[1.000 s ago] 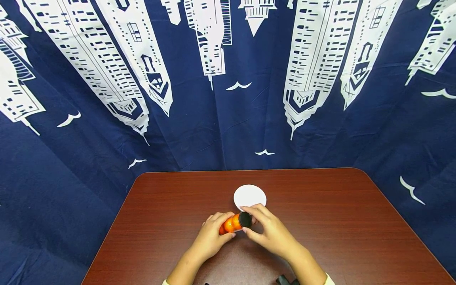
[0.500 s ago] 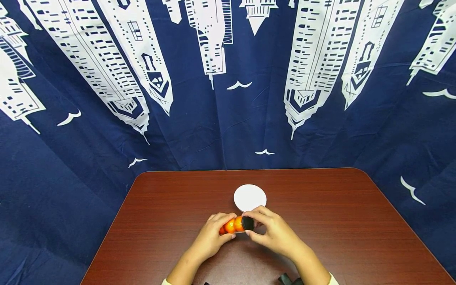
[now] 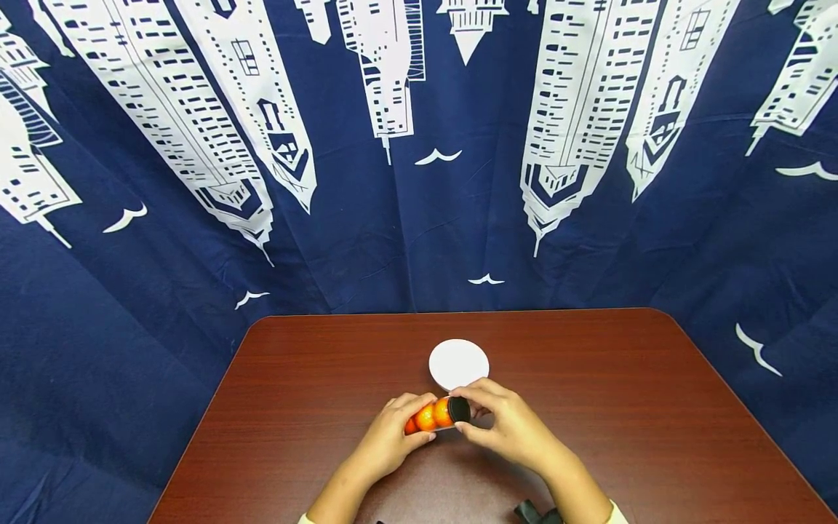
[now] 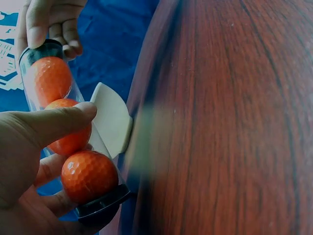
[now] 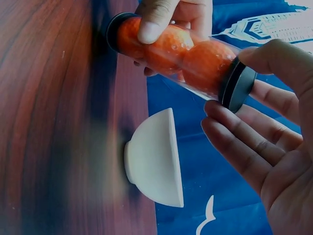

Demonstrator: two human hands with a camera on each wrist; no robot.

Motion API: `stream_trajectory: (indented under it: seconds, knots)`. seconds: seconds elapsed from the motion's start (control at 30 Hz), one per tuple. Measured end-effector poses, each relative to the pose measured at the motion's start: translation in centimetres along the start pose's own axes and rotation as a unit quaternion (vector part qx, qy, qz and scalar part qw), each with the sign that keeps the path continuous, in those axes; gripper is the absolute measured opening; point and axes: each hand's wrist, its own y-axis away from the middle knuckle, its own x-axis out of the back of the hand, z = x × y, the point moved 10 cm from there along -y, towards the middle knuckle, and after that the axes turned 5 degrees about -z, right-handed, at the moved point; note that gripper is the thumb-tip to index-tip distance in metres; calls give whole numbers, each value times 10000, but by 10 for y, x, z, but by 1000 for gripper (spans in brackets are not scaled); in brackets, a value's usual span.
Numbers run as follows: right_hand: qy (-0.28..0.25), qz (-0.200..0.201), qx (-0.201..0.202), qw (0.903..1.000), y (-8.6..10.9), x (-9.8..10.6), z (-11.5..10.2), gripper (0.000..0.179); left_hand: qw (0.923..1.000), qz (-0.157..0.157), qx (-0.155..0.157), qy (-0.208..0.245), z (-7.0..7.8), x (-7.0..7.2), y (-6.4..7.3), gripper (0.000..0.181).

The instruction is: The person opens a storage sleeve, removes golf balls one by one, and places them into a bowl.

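A clear tube (image 3: 428,417) with black end caps lies tilted between both hands, above the table. Orange dimpled golf balls (image 4: 89,176) are lined up inside it; three show in the left wrist view. My left hand (image 3: 385,439) grips the tube's body, its thumb across the middle ball. At the tube's other end, my right hand (image 3: 511,426) pinches the black cap (image 5: 238,87) between thumb and fingers. That cap sits on the tube's end; whether it is loose I cannot tell. Just beyond the hands a white bowl (image 5: 156,161) stands upright on the table.
The brown wooden table (image 3: 609,393) ends in a rounded far edge behind the bowl. A blue cloth (image 3: 366,240) with white city prints hangs behind it. Near the right forearm, a dark object (image 3: 533,513) shows at the bottom edge of the head view.
The capped end of the tube and my right hand have shifted slightly right and toward me. My left hand keeps its hold with hardly any movement. The bowl stays in place.
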Motion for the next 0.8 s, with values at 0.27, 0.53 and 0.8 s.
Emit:
stream_trajectory:
  seconds: [0.27, 0.53, 0.8]
  knots:
    - [258, 13, 8, 9997, -1, -2, 0, 42, 9998, 199, -62, -58, -3, 2, -2, 52]
    - [453, 29, -78, 9989, 0, -1, -4, 43, 9996, 242, -84, -80, -3, 3, -3, 51]
    - [-263, -150, -66, 9995, 1, -2, 3, 43, 9998, 139, -125, 5, -3, 0, -2, 53]
